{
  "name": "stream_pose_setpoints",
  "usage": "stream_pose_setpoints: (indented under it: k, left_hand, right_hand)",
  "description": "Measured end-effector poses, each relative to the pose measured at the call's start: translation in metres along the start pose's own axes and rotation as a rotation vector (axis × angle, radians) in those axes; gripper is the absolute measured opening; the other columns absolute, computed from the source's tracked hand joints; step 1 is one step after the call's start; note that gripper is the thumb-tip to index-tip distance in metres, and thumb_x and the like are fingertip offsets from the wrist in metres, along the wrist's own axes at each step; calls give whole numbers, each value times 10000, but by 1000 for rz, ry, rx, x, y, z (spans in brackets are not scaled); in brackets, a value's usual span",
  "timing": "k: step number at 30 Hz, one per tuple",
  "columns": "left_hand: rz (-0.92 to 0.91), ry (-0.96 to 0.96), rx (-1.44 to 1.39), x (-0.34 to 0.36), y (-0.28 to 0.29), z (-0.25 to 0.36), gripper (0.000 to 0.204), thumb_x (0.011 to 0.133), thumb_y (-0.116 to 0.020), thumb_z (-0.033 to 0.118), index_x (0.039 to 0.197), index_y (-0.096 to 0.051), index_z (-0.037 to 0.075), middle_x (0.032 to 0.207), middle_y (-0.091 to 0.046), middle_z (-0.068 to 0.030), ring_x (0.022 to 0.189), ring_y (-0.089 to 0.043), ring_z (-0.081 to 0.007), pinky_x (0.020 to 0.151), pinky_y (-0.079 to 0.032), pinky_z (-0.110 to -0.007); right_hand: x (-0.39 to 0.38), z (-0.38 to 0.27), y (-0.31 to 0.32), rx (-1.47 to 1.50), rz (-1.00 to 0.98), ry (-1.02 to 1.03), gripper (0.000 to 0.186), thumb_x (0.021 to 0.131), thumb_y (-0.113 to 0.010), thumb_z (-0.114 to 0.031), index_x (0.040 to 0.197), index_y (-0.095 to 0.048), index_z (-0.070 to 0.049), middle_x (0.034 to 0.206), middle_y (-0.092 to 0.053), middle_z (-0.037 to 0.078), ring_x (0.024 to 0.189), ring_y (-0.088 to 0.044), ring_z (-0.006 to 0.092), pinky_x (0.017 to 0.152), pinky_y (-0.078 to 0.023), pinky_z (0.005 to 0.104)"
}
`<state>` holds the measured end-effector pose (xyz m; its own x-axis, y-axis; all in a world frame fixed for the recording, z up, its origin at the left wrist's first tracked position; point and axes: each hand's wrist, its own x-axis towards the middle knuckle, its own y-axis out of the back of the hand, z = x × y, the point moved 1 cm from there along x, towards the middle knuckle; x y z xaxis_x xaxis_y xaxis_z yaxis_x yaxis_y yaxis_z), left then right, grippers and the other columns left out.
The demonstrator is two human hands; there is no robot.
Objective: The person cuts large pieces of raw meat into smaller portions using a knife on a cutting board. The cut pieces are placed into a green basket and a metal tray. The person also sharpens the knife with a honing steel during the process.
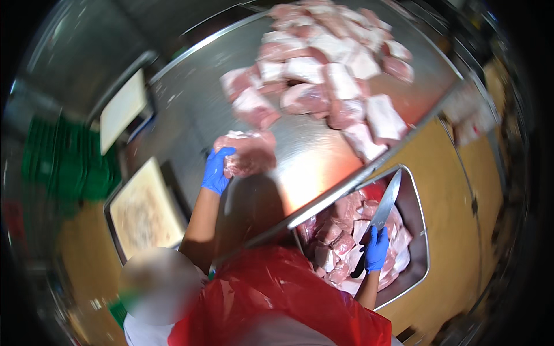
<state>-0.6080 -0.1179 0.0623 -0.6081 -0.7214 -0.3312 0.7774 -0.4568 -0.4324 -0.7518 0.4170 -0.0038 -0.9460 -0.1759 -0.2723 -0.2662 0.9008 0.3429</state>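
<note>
The left hand (216, 172) has its grip clamped on one meat piece (252, 154), on or just above the tabletop (184, 109), I cannot tell which; if slippery, it may slide away. Next, the pile (329, 81) reaches close to the edge, so a push could drop pieces. The right hand (376, 251) is closed around the knife (388, 199) over the tub (427, 242); a careless turn could cut the other hand.

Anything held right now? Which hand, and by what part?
Both. The left hand grips a piece of meat by its left edge, thumb on top. The right hand holds a knife by its dark handle.
</note>
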Motion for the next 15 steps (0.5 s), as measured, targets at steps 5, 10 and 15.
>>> stream_pose_setpoints:
  k: [5, 10, 15]
  left_hand:
    - [142, -318, 441, -160, 98, 103, 475, 820, -709, 59, 1281, -627, -21, 1210, -680, -106, 1134, -632, -208, 1006, -509, -351]
    - [488, -622, 1060, -248, 202, 200, 436, 815, -736, 175, 1223, -660, 41, 1136, -712, -130, 1085, -665, -264, 951, -530, -390]
    - [454, -572, 1551, -265, 280, 184, 274, 821, -720, 128, 1094, -695, 127, 1274, -678, -139, 1186, -619, -367, 982, -501, -426]
  right_hand:
    - [13, -71, -64, -32, -281, 138, 260, 1068, -555, -254, 1190, -569, -25, 854, -627, 56, 587, -634, 130, 416, -486, 268]
    - [29, -105, -155, -218, -379, 610, 354, 1068, -573, -268, 1184, -574, 66, 951, -655, 108, 775, -558, 133, 638, -515, 303]
    - [-101, -215, -290, -121, -690, 519, 286, 1062, -572, -283, 1194, -580, -29, 846, -627, 68, 593, -628, 131, 437, -474, 263]
